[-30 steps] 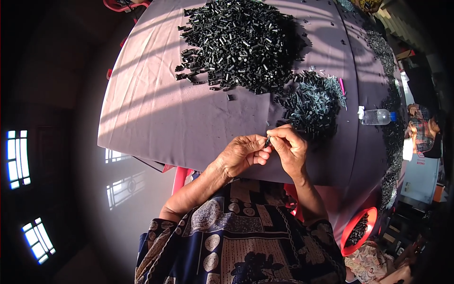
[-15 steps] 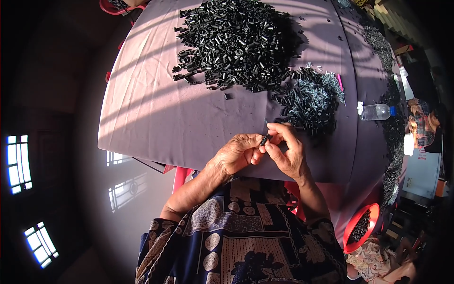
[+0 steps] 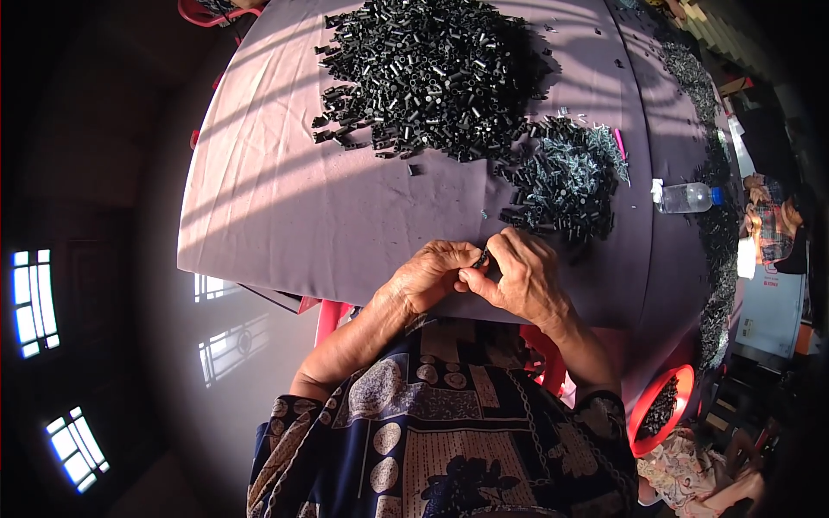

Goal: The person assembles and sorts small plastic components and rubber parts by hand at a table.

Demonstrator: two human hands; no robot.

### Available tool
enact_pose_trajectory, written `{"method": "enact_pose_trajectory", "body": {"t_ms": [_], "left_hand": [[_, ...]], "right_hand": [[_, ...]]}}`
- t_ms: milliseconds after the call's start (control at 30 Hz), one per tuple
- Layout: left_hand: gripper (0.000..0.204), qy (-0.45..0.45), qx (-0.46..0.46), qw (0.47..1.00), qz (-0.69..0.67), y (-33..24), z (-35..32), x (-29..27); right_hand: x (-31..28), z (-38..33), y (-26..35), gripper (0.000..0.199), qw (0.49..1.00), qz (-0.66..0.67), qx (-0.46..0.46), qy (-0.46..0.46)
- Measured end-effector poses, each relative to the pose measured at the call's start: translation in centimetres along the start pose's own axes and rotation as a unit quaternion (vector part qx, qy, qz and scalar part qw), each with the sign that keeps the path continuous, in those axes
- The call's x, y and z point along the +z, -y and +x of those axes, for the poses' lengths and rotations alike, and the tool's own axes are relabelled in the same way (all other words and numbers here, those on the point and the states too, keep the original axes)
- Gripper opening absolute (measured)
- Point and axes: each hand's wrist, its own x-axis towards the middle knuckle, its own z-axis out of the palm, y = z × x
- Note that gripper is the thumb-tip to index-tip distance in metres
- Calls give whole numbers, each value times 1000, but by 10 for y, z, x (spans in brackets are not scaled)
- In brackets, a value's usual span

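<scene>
My left hand (image 3: 429, 274) and right hand (image 3: 522, 278) pinch small black part (image 3: 482, 257) together at table's (image 3: 285, 216) near edge; smaller pile (image 3: 566, 177) close for reach.

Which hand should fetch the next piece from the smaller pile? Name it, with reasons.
Right hand: the smaller pile lies just beyond it, on its side, while the left hand sits farther away.

Table cover (image 3: 285, 216): matt lilac cloth, creased w/ soft folds. Big pile (image 3: 432, 73): small black tube pieces, prob. plastic, semi-gloss glints. Smaller pile (image 3: 566, 177): darker bits mixed w/ shiny metal-looking parts. Bottle (image 3: 686, 198): clear glossy plastic. Tub (image 3: 661, 410): smooth red plastic.
</scene>
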Motion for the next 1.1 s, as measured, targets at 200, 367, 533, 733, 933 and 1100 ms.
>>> {"method": "enact_pose_trajectory", "body": {"t_ms": [200, 367, 533, 733, 933, 1100], "left_hand": [[16, 10, -25, 999, 40, -2, -2, -5], [16, 34, -33, 999, 21, -5, -1, -17], [14, 32, -48, 998, -3, -4, 5, -17], [12, 32, -49, 998, 10, -2, 17, -16], [13, 35, -50, 998, 0, -5, 17, -13], [16, 54, -34, 997, -45, -11, 16, -11]], "right_hand": [[6, 0, 1, 25, 1000, -17, -23, -10], [18, 1, -4, 28, 999, 3, -48, -24], [20, -1, -12, 28, 998, 0, -67, -11], [14, -1, -19, 26, 997, 10, -78, -2], [15, 0, -23, 25, 997, 20, -78, 2], [12, 7, -23, 31, 997, 71, 2, 8]]}}
